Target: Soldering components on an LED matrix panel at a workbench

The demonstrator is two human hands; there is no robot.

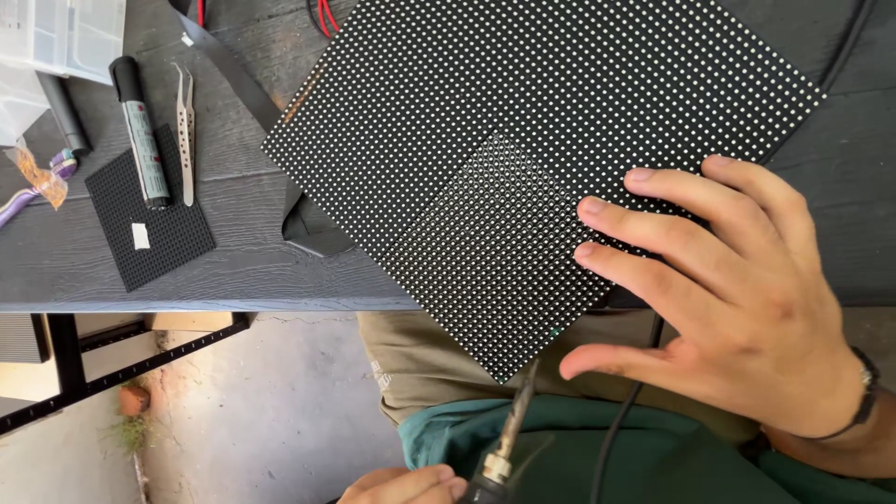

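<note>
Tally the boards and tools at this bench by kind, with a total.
Large dotted panel: 1
Small gridded squares: 2
Marker: 1
Tweezers: 1
Soldering iron: 1
Total: 6

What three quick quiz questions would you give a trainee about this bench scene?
1. True or false: the right hand has its fingers spread on the dotted panel.
2. What does the left hand hold? A) a knife B) a soldering iron C) a brush
3. Which lies nearer the panel, the marker or the tweezers?
Key: 1 true; 2 B; 3 tweezers.
</note>
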